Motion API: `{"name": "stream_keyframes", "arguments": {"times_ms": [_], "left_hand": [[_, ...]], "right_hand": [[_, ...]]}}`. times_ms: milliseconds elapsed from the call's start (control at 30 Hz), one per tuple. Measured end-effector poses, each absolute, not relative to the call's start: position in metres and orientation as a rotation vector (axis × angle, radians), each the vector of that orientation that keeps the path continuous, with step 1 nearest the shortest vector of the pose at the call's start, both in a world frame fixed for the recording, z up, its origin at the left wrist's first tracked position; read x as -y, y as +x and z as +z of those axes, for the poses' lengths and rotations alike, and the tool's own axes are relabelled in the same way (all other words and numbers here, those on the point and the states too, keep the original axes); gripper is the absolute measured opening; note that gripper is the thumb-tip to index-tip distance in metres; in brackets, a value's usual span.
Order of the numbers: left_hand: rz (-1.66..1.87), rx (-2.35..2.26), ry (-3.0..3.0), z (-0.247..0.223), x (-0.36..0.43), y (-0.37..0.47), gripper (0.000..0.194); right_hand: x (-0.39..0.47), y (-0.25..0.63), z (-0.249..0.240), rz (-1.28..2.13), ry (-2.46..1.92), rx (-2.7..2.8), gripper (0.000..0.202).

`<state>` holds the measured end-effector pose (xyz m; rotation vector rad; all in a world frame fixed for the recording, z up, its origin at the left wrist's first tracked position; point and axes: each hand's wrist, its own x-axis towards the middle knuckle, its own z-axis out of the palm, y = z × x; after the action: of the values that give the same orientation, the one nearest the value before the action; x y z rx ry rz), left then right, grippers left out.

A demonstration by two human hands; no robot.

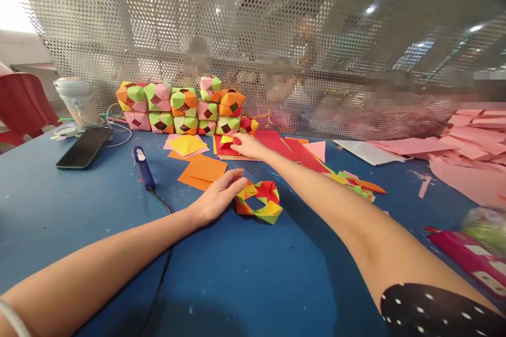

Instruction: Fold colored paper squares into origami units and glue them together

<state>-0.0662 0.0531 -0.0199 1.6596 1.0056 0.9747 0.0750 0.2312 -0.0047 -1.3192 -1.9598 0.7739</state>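
A ring of folded paper (272,209) in red, yellow, green and orange, with a hole through its middle, lies on the blue table. My left hand (219,197) rests just left of it, fingers loosely stretched out with the tips close to its upper edge. Farther off, my right hand (245,146) reaches over red paper sheets (272,142). Its fingertips are closed at a small yellow and red folded paper piece (226,140); the fingers partly cover the piece. Orange paper squares (201,168) lie beyond my left hand, and yellow and pink squares (187,145) behind those.
Several folded paper balls (184,102) are stacked against a perforated metal screen (158,16). At left are a blue corded tool (143,167), a phone (84,148) and a cup (78,100). Pink paper (474,142) and a magenta pouch (466,253) lie at right. People sit behind the screen.
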Motion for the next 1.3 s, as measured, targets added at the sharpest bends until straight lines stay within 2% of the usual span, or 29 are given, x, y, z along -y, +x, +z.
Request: {"name": "stream_keyframes", "arguments": {"times_ms": [233, 400, 633, 967, 1300], "left_hand": [[1.009, -1.009, 1.633, -0.022, -0.056, -0.066, 0.052], [1.018, -1.048, 1.648, -0.02, -0.055, -0.064, 0.047], [1.006, -1.053, 1.684, -0.02, -0.057, -0.064, 0.051], [1.096, -1.223, 1.554, -0.017, -0.041, -0.055, 0.049], [1.048, -1.231, 1.662, -0.034, -0.031, -0.042, 0.064]], "right_hand": [[-0.222, 0.097, 0.011, 1.222, -1.166, 1.698, 0.021], [-0.196, 0.121, 0.019, 1.379, -1.079, 1.5, 0.018], [-0.149, 0.159, 0.005, 1.367, -1.097, 1.295, 0.017], [-0.098, 0.18, -0.021, 1.268, -1.155, 1.292, 0.029], [-0.081, 0.178, -0.019, 1.291, -1.074, 1.369, 0.031]]}}
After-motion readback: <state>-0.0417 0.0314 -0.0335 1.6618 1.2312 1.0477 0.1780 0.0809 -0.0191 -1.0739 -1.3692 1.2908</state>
